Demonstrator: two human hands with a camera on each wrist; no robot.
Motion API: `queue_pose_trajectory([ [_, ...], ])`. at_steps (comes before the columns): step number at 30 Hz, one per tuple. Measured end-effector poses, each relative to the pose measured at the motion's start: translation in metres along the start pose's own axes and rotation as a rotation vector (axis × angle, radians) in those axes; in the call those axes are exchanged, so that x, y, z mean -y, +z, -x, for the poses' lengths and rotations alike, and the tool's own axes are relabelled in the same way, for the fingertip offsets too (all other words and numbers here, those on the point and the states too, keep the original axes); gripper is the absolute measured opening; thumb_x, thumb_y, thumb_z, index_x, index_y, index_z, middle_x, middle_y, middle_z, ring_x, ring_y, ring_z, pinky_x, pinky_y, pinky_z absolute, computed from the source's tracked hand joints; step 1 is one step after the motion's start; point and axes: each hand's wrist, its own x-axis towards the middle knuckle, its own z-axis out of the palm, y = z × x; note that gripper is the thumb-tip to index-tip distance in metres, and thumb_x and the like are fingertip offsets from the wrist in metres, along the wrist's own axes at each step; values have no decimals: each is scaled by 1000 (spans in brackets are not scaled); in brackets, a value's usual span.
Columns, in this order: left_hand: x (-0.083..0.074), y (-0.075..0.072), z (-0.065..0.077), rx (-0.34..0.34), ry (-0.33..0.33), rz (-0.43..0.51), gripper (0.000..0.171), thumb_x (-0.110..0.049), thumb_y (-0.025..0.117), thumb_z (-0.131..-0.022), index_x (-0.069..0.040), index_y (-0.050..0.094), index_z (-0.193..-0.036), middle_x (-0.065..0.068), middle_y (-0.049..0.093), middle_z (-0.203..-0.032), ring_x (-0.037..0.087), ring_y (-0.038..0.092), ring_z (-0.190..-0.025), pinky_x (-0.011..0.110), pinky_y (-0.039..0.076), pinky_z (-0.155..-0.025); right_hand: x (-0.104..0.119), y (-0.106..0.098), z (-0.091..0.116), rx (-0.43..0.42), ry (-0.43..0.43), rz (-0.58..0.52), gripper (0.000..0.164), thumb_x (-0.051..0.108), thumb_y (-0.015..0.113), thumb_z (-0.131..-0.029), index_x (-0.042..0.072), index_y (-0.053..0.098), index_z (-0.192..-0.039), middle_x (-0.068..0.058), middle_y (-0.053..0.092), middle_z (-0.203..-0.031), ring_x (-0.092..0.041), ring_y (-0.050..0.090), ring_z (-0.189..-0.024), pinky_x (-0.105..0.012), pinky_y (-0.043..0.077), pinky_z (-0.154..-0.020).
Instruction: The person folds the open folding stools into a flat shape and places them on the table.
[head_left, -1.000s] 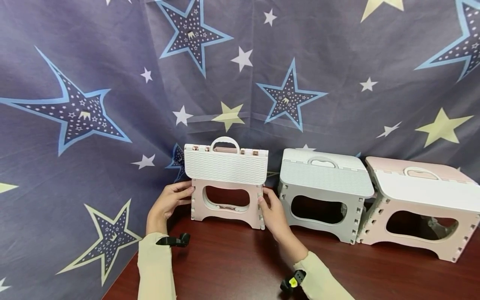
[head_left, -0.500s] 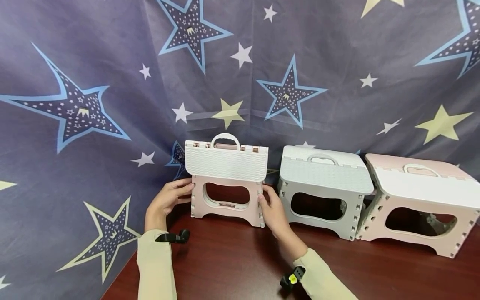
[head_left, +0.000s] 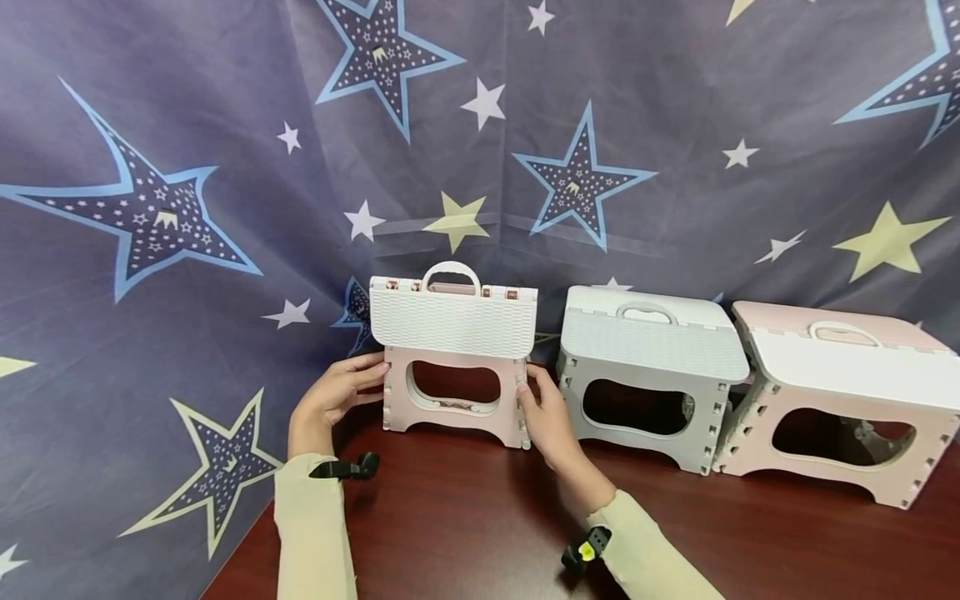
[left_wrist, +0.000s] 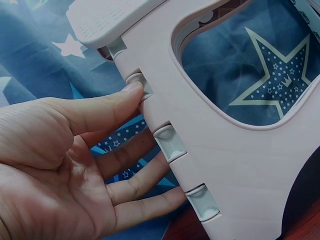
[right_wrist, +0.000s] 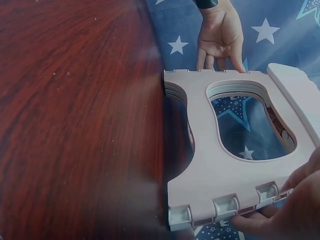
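In the head view, a pink-and-white folding stool stands upright on the table, its white top panel hanging down over the pink leg panel and its carry handle upright. The stool looks partly folded. My left hand holds its left edge; in the left wrist view the thumb touches the front edge, while the finger ends reach to the hinged side. My right hand grips the opposite edge, thumb in front and fingers behind, partly out of frame in the right wrist view.
A grey-and-white folding stool stands opened out to the right. Beyond it is a larger pink-and-white stool, also opened out. The dark red table meets a star-patterned cloth behind and at left.
The whole scene sits slightly higher in the frame as the head view tilts down. Both hands keep their places on the stool, which shows no clear movement on the table.
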Motion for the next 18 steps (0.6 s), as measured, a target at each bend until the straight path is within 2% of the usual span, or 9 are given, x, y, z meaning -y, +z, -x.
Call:
queue_pose_trajectory([
  [8, -4, -1, 3, 31, -30, 6, 61, -15, 59, -104, 8, 32, -154, -14, 70, -107, 10, 68, -105, 51, 53, -103, 1, -2, -1, 20, 21, -16, 32, 13, 51, -107, 9, 56, -138, -20, 64, -125, -32, 67, -102, -38, 56, -80],
  [18, -6, -2, 3, 53, -21, 9, 60, -12, 57, -105, 10, 31, -154, -14, 70, -107, 11, 69, -105, 45, 57, -98, -1, -6, -6, 53, 31, -81, 30, 8, 54, -105, 4, 60, -135, -23, 65, -122, -30, 64, -108, -41, 55, -90],
])
